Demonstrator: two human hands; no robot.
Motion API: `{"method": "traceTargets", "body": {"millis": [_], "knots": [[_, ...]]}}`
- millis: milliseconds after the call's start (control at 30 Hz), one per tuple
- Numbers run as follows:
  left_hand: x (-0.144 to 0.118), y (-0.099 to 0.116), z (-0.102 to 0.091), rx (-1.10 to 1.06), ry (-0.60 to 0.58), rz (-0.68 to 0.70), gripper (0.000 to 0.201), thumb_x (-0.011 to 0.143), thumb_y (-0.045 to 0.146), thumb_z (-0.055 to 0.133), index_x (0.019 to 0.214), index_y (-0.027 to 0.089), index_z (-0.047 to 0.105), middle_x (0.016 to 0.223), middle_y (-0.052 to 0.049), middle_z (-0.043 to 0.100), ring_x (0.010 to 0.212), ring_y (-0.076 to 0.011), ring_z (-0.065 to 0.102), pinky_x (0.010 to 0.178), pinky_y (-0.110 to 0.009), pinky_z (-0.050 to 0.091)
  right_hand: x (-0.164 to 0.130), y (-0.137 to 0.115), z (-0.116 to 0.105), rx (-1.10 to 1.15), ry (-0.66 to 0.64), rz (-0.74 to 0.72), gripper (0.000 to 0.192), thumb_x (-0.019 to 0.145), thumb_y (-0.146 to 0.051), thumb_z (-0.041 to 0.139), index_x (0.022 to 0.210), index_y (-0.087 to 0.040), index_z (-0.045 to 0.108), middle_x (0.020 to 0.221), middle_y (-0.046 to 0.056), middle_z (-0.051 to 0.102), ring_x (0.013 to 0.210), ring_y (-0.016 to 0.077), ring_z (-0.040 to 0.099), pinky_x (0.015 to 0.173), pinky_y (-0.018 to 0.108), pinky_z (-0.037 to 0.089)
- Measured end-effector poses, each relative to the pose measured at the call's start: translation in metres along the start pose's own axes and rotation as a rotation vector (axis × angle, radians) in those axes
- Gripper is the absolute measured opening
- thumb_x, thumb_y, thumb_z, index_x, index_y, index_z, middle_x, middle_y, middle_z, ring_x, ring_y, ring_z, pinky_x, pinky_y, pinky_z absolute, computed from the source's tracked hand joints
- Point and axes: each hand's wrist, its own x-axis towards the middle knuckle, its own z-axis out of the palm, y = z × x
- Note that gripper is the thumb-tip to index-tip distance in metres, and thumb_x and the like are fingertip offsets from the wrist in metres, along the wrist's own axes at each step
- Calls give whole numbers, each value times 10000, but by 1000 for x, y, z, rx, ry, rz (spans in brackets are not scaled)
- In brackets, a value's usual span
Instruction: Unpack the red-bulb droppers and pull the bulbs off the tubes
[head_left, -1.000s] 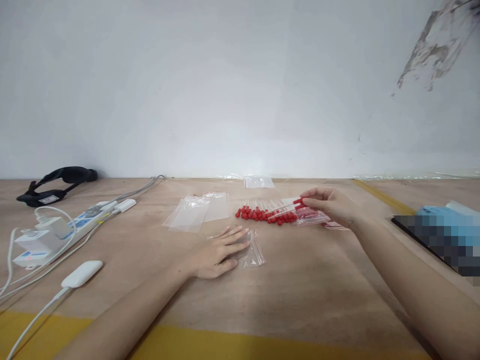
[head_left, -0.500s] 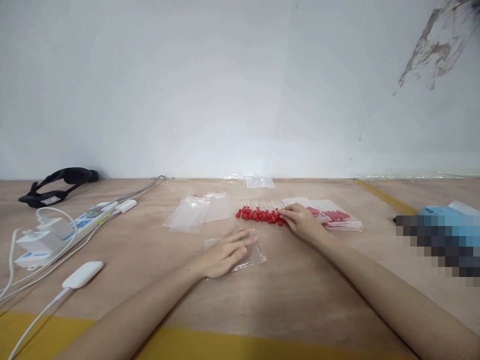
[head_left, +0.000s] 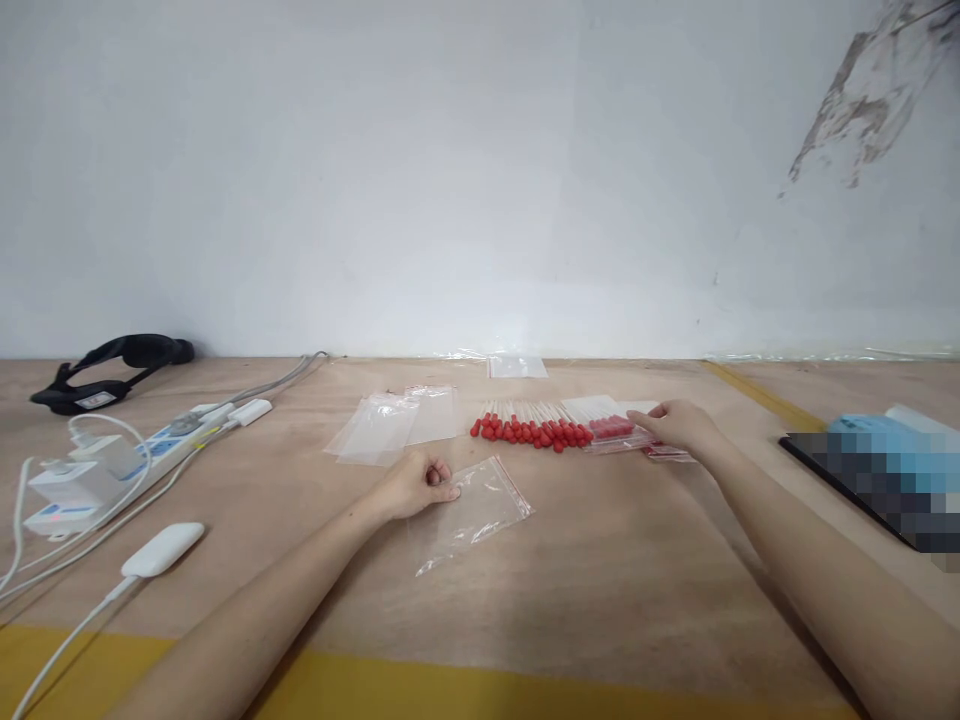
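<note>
My left hand (head_left: 416,486) pinches the left edge of a clear zip bag (head_left: 476,510), which lies slanted on the table with its red seal line to the right. Beyond that bag is a row of thin pale sticks with bulbous red tips (head_left: 529,430), the tips toward me. At the right end of the row lie clear bags holding more red-tipped sticks (head_left: 611,427). My right hand (head_left: 673,425) rests over these filled bags with its fingers stretched to the left, partly covering them. No stick shows in it.
Flat clear bags (head_left: 375,425) lie left of the sticks, and another small bag (head_left: 517,368) by the wall. At left are a power strip (head_left: 169,440) with chargers, a white cabled device (head_left: 163,550) and a black headband (head_left: 112,375). A dark, partly pixelated object (head_left: 832,470) is at right.
My right hand has moved right, from the red-tipped sticks to the filled bags. My left hand, flat over the clear bag before, has drawn back and closed on its left edge.
</note>
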Motion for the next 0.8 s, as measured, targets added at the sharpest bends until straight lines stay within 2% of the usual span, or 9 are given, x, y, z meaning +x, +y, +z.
{"method": "traceTargets", "body": {"millis": [100, 167, 233, 333, 433, 500, 633, 700, 800], "knots": [[-2, 1, -2, 2, -14, 44, 280, 630, 414, 628, 677, 167, 506, 598, 37, 480, 563, -114, 452, 512, -212, 327, 1, 1, 8, -5, -58, 5, 406, 623, -568, 536, 644, -174, 631, 648, 90, 644, 652, 224, 596, 529, 267, 373], [-1, -3, -7, -31, 67, 79, 258, 660, 397, 597, 696, 176, 467, 596, 43, 471, 566, -113, 452, 525, -212, 336, 2, 1, 13, 4, -62, 2, 382, 619, -549, 547, 623, -176, 630, 608, 81, 635, 618, 212, 591, 514, 263, 368], [3, -12, -15, -72, 249, 63, 251, 677, 385, 567, 751, 186, 431, 606, 47, 467, 560, -114, 459, 531, -217, 348, 3, 3, 14, 22, -57, 7, 335, 622, -507, 563, 628, -179, 633, 594, 68, 630, 597, 197, 585, 506, 256, 367], [12, -32, -34, -67, 628, -54, 288, 684, 361, 547, 859, 197, 388, 655, 45, 473, 544, -116, 467, 520, -223, 355, 5, 5, 13, 38, -62, 13, 272, 630, -447, 575, 618, -182, 635, 566, 47, 618, 572, 177, 573, 493, 244, 361], [19, -53, -52, 10, 826, -221, 323, 682, 342, 562, 893, 197, 364, 689, 30, 489, 575, -138, 502, 503, -229, 359, 3, 3, 11, 24, -69, -2, 255, 635, -405, 579, 531, -175, 609, 487, 34, 577, 519, 161, 549, 474, 237, 347], [21, -65, -59, 94, 841, -317, 314, 699, 327, 550, 908, 195, 356, 707, 16, 498, 598, -154, 522, 500, -238, 365, 1, 0, 10, 55, -72, 9, 251, 624, -379, 594, 482, -172, 581, 435, 24, 537, 477, 151, 525, 453, 235, 337], [20, -77, -59, 273, 731, -425, 249, 719, 284, 515, 898, 184, 375, 791, -44, 524, 725, -215, 545, 575, -291, 396, -2, -5, 9, 247, -68, 39, 284, 640, -345, 594, 432, -168, 519, 385, 17, 486, 414, 141, 485, 419, 239, 335], [19, -76, -58, 394, 768, -427, 241, 704, 287, 530, 872, 176, 398, 899, -96, 515, 876, -272, 514, 671, -344, 399, -3, -7, 8, 443, -52, 52, 282, 687, -327, 561, 466, -160, 513, 396, 25, 493, 400, 142, 487, 420, 249, 367], [15, -66, -56, 553, 898, -377, 238, 703, 310, 536, 860, 168, 427, 964, -123, 489, 999, -323, 436, 800, -425, 354, -5, -15, 1, 653, -1, 48, 225, 785, -287, 453, 636, -142, 539, 532, 50, 569, 474, 141, 551, 470, 255, 450]]}}
